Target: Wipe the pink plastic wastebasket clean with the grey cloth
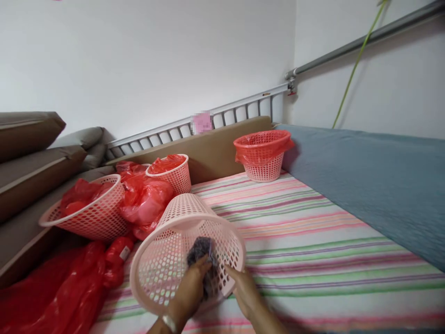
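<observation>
A pink perforated plastic basket lies tipped on its side on the striped sheet, its round mouth facing me. My left hand reaches into that mouth, its fingers closed on a dark grey cloth pressed to the inside wall. My right hand grips the basket's rim at the lower right, thumb inside the mouth and the other fingers hidden behind the wall. A pale bracelet circles my left wrist.
Behind stands a pink basket lined with a red bag. At left are two more baskets with red bags, a loose red bag and stacked cushions. A blue-grey cover borders the striped sheet.
</observation>
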The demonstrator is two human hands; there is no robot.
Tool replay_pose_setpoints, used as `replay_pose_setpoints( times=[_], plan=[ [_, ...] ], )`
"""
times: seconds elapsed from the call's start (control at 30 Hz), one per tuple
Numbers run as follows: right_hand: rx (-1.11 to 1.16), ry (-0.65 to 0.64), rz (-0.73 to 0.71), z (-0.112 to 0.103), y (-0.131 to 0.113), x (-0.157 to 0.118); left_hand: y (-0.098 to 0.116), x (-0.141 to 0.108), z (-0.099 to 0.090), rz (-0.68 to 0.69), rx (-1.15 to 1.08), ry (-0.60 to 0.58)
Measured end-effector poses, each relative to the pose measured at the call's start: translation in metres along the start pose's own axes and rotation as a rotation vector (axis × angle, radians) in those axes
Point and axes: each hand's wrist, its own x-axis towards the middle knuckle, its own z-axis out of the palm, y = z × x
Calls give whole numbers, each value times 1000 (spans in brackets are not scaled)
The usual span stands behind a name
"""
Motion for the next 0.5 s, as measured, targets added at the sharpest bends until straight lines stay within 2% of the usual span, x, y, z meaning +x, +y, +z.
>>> replay_pose_setpoints(
  times=[0.1,0.2,0.33,0.43,0.5],
  plan=[
    [-10,12,-7,0,6,3,-25,38,-6,-103,99,73],
    [-29,3,-29,-6,13,9,-50,78,-8,-145,143,124],
    [-47,15,0,-11,17,19,-71,114,-4,-207,187,164],
    [-110,9,-12,-13,-3,26,-77,126,-1,-232,187,162],
    [-228,76,-107,-14,-25,32,-79,129,-1,-220,164,144]
  ],
)
